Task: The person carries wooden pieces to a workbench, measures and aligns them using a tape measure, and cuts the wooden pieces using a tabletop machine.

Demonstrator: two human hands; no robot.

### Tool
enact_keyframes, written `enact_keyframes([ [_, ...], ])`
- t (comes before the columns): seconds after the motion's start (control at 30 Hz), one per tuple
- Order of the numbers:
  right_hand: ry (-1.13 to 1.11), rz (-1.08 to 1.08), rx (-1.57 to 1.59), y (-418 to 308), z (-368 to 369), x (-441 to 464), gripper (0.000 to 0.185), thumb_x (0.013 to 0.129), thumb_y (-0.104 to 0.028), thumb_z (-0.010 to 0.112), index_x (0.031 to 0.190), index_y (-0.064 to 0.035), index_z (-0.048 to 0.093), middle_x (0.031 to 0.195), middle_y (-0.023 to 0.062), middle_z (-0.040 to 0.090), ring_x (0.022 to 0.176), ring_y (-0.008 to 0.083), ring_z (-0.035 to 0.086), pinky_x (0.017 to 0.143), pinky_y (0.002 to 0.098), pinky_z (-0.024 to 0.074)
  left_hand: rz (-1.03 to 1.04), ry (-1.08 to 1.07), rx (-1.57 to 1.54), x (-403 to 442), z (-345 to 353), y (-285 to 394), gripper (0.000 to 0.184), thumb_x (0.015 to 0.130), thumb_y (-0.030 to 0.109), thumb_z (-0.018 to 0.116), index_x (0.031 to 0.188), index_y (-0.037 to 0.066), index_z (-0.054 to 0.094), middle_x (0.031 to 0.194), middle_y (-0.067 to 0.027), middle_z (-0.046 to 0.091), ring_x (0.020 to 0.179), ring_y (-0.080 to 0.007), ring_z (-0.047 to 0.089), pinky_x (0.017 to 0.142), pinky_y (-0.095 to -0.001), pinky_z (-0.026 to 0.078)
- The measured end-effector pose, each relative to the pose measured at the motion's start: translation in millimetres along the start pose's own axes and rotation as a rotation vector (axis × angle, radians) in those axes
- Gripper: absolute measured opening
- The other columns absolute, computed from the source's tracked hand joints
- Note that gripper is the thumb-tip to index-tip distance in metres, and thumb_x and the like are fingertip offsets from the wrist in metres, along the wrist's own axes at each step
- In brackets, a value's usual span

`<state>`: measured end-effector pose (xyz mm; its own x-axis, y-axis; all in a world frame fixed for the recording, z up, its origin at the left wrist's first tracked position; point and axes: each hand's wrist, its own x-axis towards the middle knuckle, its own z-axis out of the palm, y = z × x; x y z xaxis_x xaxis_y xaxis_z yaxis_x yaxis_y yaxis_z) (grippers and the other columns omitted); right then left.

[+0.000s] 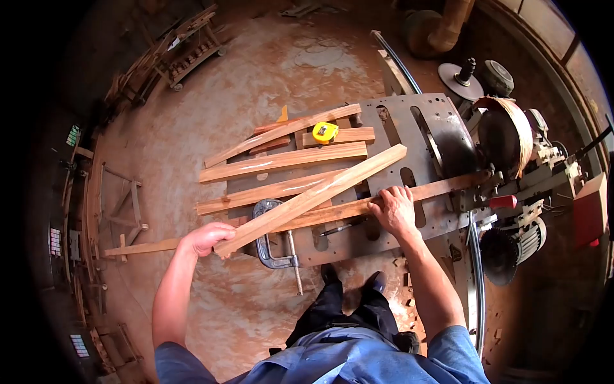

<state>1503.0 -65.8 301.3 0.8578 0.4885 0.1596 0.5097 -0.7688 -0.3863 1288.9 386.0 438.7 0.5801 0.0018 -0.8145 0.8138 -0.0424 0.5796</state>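
My left hand point(211, 238) is closed around the near end of a wooden strip point(313, 197), which slants across the other pieces toward the upper right. My right hand point(393, 208) grips a long wooden strip point(441, 187) running across the metal machine table point(377, 243), its fingers bent over the edge. A C-clamp point(276, 261) sits at the table's left edge by this long strip. Above the slanted strip lie more wooden strips point(288, 160), roughly side by side. A yellow tape measure point(325, 132) rests on a short wood piece point(352, 135).
At the right are a round saw blade or disc point(502, 256), a motor point(531, 240), a wheel-like machine part point(505, 137) and a red handle point(503, 201). A metal rail point(476, 281) runs near my right arm. Wood scraps point(409, 301) litter the floor; a loaded cart point(192, 57) stands far left.
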Motion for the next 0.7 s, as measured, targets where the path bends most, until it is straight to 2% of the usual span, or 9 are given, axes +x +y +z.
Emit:
enact_keyframes([
  [0.03, -0.008, 0.006, 0.009, -0.2, -1.2, -0.3, 0.041, 0.087, -0.042, 0.073, 0.111, -0.0086, 0.07, 0.113, 0.0106, 0.064, 0.121, 0.03, 0.057, 0.118, 0.0519, 0.0311, 0.004, 0.0, 0.002, 1.9, 0.7, -3.8, 0.033, 0.099, 0.024, 0.064, 0.119, -0.001, 0.069, 0.099, -0.0121, 0.071, 0.076, -0.0206, 0.069, 0.063, -0.0359, 0.059],
  [0.13, -0.012, 0.014, 0.03, -2.8, -5.6, -0.9, 0.04, 0.087, -0.04, 0.074, 0.112, -0.009, 0.07, 0.113, 0.0099, 0.064, 0.121, 0.0295, 0.057, 0.119, 0.0519, 0.0299, -0.06, 0.019, 0.052, 7.5, 0.1, -6.8, 0.035, 0.096, 0.024, 0.067, 0.122, -0.001, 0.065, 0.094, -0.0128, 0.072, 0.085, -0.0222, 0.071, 0.065, -0.0374, 0.058],
  [0.23, -0.042, 0.02, 0.034, -3.3, -12.9, 2.9, 0.04, 0.087, -0.04, 0.074, 0.112, -0.0093, 0.069, 0.113, 0.0098, 0.064, 0.121, 0.0292, 0.057, 0.12, 0.0517, 0.0294, 0.135, 0.109, 0.775, -13.8, 40.8, 39.8, 0.043, 0.091, 0.027, 0.075, 0.121, -0.001, 0.064, 0.1, -0.0134, 0.073, 0.089, -0.0224, 0.071, 0.074, -0.039, 0.058],
  [0.33, -0.089, 0.025, 0.035, -3.9, -18.9, 5.2, 0.041, 0.086, -0.038, 0.075, 0.115, -0.0099, 0.068, 0.113, 0.0102, 0.063, 0.122, 0.0288, 0.056, 0.119, 0.0519, 0.029, 0.09, 0.271, 0.875, -10.7, 47.8, 50.1, 0.053, 0.082, 0.033, 0.083, 0.119, 0.0, 0.064, 0.112, -0.0164, 0.072, 0.11, -0.032, 0.068, 0.091, -0.0433, 0.054],
  [0.43, -0.115, 0.022, 0.044, -4.6, -20.8, 8.3, 0.044, 0.084, -0.037, 0.076, 0.117, -0.0089, 0.067, 0.114, 0.0102, 0.063, 0.122, 0.0291, 0.055, 0.119, 0.0522, 0.0282, 0.193, 0.498, 1.147, -3.9, 52.0, 54.8, 0.055, 0.077, 0.028, 0.086, 0.12, 0.002, 0.062, 0.111, -0.0206, 0.07, 0.106, -0.0401, 0.067, 0.088, -0.0469, 0.054],
  [0.53, -0.172, 0.016, 0.051, -4.6, -28.6, 12.9, 0.047, 0.083, -0.037, 0.077, 0.118, -0.0076, 0.066, 0.115, 0.0109, 0.062, 0.123, 0.0302, 0.054, 0.119, 0.0525, 0.0278, 0.328, 0.678, 1.324, 17.5, 38.7, 39.7, 0.06, 0.074, 0.023, 0.088, 0.124, 0.004, 0.06, 0.106, -0.0199, 0.068, 0.102, -0.0419, 0.065, 0.086, -0.0501, 0.053],
  [0.63, -0.187, -0.009, 0.06, -2.0, -29.5, 15.7, 0.052, 0.081, -0.036, 0.08, 0.121, -0.0069, 0.064, 0.116, 0.0121, 0.061, 0.122, 0.0313, 0.053, 0.119, 0.0538, 0.0275, 0.386, 0.726, 1.344, 26.7, 36.7, 45.3, 0.06, 0.073, 0.017, 0.088, 0.124, 0.005, 0.06, 0.103, -0.0185, 0.067, 0.1, -0.0402, 0.065, 0.084, -0.0506, 0.053],
  [0.7, -0.2, -0.014, 0.056, -1.2, -28.9, 14.7, 0.055, 0.08, -0.036, 0.081, 0.123, -0.0071, 0.063, 0.116, 0.0129, 0.061, 0.122, 0.0322, 0.053, 0.118, 0.055, 0.0278, 0.395, 0.706, 1.334, 24.9, 49.1, 58.8, 0.057, 0.074, 0.02, 0.087, 0.122, 0.006, 0.061, 0.105, -0.018, 0.067, 0.102, -0.0397, 0.065, 0.085, -0.0507, 0.053],
])
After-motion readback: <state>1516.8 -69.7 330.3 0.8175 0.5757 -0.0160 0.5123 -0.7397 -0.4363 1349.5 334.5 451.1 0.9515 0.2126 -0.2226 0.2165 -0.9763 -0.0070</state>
